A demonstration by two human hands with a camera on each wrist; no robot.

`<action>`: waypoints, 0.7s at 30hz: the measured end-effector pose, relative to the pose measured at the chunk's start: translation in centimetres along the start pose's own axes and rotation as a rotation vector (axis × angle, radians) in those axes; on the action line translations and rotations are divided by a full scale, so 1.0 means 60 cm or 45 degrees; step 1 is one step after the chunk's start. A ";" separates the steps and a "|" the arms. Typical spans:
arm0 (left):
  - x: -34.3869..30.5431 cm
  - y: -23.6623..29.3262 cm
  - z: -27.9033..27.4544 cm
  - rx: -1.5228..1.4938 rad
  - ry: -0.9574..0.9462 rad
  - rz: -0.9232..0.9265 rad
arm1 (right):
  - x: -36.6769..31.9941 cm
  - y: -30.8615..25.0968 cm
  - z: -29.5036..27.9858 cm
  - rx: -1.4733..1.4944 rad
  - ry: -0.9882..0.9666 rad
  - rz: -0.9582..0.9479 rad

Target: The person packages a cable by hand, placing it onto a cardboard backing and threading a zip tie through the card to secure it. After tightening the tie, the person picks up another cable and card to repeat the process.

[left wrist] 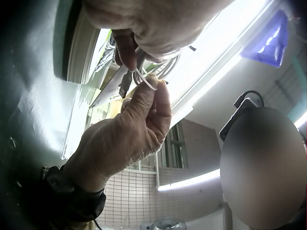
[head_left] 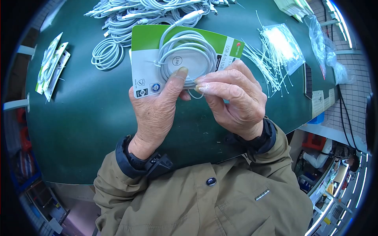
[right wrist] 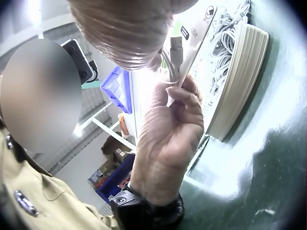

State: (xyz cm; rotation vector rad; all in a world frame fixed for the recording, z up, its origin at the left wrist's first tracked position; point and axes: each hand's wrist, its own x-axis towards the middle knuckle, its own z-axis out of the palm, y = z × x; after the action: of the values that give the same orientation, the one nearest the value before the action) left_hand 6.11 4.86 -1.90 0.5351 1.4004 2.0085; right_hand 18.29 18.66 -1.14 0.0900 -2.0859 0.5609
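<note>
Coiled USB cable on its packaging card, held between two hands

The coiled USB cable (head_left: 206, 49), pale and braided, lies against the green-and-white packaging card (head_left: 138, 70), lifted in front of the person's chest at the near side of the green table (head_left: 78, 137); a white plug (head_left: 193, 17) juts past the card's top edge at 12 o'clock of the coil; in the right wrist view a metal-ended USB-A plug (right wrist: 176, 52) stands out beside the card.

At 7 o'clock the left hand (head_left: 155, 106) grasps card and coil together, thumb pressed on the lower strands; at 4 o'clock the right hand (head_left: 240, 98) pinches a thin white tie (left wrist: 146, 84), which bends into a loop at the coil's lower edge.

Farther out, a heap of pale cables (head_left: 134, 17) lies at 11 o'clock; one loose coil (head_left: 108, 54) sits at 9 o'clock, with carded cables (head_left: 51, 70) well beyond it; at 3 o'clock white cable ties (head_left: 265, 69) spread beside and partly under a clear plastic bag (head_left: 287, 47), with crumpled clear plastic (head_left: 325, 53) past it; a stack of cards (head_left: 293, 8) rests at 2 o'clock.
</note>
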 end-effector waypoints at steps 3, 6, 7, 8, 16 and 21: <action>0.001 0.000 0.000 -0.002 -0.003 -0.002 | 0.000 0.000 0.001 0.005 0.025 0.020; 0.000 0.000 0.002 -0.028 0.016 0.001 | 0.001 0.000 0.003 0.008 0.031 0.021; 0.001 0.001 0.005 -0.052 0.032 0.010 | 0.001 0.000 0.003 0.008 0.030 0.021; 0.001 0.002 0.007 -0.076 0.048 0.020 | 0.001 0.000 0.003 0.008 0.029 0.021; -0.002 -0.001 0.003 -0.014 -0.003 0.000 | 0.000 0.000 -0.001 -0.011 -0.065 0.031; -0.007 -0.003 0.004 0.076 -0.029 0.028 | 0.000 -0.005 0.004 0.012 -0.126 0.107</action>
State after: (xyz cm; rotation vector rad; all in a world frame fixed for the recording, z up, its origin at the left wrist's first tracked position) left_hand 6.64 4.79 -1.98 0.5998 1.4506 1.9770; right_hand 18.21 18.32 -1.15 0.0359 -2.1916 0.6284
